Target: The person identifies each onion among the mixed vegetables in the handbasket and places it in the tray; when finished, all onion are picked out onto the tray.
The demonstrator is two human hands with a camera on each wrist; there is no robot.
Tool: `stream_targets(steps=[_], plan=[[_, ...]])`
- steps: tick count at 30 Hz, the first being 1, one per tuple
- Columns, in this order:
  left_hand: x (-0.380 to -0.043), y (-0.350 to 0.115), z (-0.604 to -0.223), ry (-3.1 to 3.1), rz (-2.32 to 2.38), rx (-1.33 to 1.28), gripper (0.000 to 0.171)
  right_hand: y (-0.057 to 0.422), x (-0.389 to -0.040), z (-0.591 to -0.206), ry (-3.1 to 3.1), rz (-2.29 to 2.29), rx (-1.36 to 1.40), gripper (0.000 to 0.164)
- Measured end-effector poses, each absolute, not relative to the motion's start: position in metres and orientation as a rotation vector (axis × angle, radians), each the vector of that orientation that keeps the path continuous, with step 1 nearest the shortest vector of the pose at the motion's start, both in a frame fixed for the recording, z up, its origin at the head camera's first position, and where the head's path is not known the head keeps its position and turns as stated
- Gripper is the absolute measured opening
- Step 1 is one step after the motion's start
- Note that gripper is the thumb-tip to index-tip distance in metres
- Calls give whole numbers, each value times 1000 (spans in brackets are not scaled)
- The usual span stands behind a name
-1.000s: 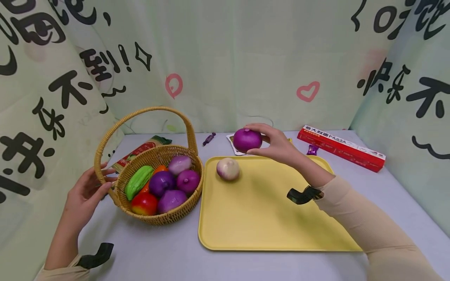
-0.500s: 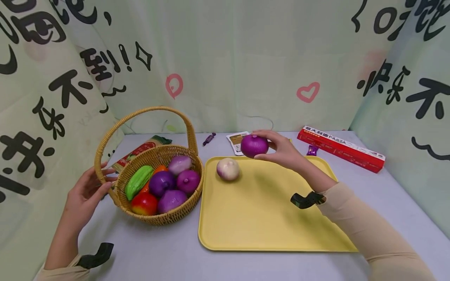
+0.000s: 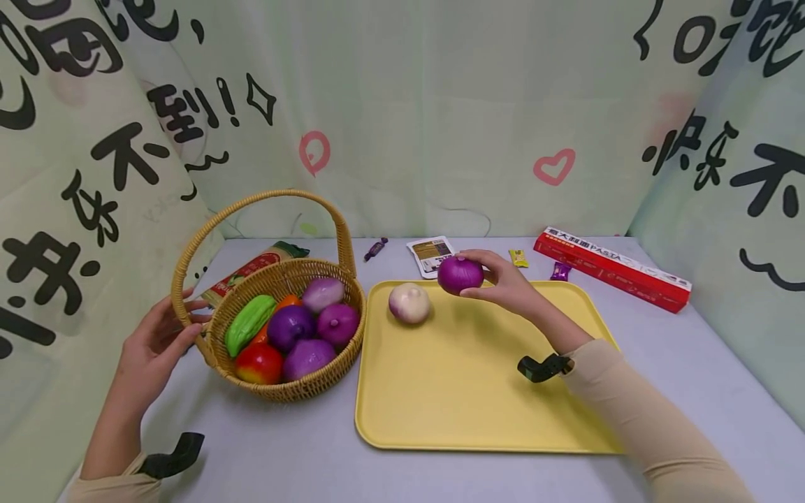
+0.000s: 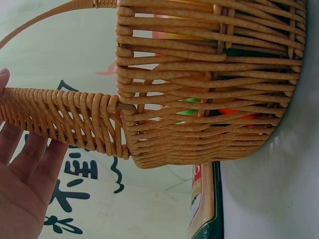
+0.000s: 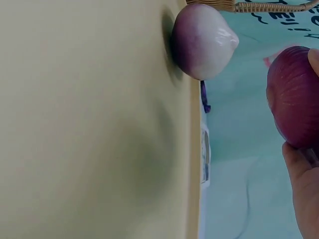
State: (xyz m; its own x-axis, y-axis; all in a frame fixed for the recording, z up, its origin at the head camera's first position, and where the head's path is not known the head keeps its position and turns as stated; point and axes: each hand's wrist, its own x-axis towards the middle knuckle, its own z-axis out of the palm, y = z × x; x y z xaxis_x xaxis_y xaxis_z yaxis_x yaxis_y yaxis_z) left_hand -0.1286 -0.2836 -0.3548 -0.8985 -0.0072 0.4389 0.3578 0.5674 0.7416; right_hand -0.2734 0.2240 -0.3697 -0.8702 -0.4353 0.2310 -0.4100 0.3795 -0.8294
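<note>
My right hand (image 3: 506, 283) pinches a purple onion (image 3: 459, 276) between thumb and fingers, above the far edge of a yellow tray (image 3: 465, 391). In the right wrist view, the onion (image 5: 295, 99) is clear of the tray, its shadow falling below. On the tray's far left corner sits a white-and-purple turnip-like vegetable (image 3: 409, 302). Left of the tray stands a wicker basket (image 3: 283, 392) with several purple onions (image 3: 291, 328), a green bumpy vegetable (image 3: 249, 325), a red-yellow fruit (image 3: 259, 364) and something orange. My left hand (image 3: 154, 349) holds the lower end of its handle (image 4: 65, 117).
Behind the basket lies a red-and-green packet (image 3: 248, 272). Along the back are a dark purple candy (image 3: 375, 249), a white-and-brown packet (image 3: 430, 255), a yellow candy (image 3: 518, 258), a purple candy (image 3: 560, 271) and a long red pasta box (image 3: 613, 269). Patterned curtains surround the table.
My right hand has moved the onion rightward and lower, toward the tray, uncovering the white-and-brown packet and the yellow candy. My left hand stays on the basket handle.
</note>
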Motion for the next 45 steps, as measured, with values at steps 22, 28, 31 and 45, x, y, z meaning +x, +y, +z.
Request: stream_targets(steps=[22,28,31,45], plan=[[-127,-283,-353,-2416,-1263,-273,56,241,-286,-416,2536,-1410,-736,61],[-127,-282,-353,-2417,-1263,-278,56,241,-285,-416,2538,-1360,-709,61],[-127,-282,-353,-2423,-1258,-270,56,243,-283,-415,2516,-1338,-676,60],[-127,-282,-353,-2417,-1261,-275,57,248,-283,-413,2456,-1323,-654,67]])
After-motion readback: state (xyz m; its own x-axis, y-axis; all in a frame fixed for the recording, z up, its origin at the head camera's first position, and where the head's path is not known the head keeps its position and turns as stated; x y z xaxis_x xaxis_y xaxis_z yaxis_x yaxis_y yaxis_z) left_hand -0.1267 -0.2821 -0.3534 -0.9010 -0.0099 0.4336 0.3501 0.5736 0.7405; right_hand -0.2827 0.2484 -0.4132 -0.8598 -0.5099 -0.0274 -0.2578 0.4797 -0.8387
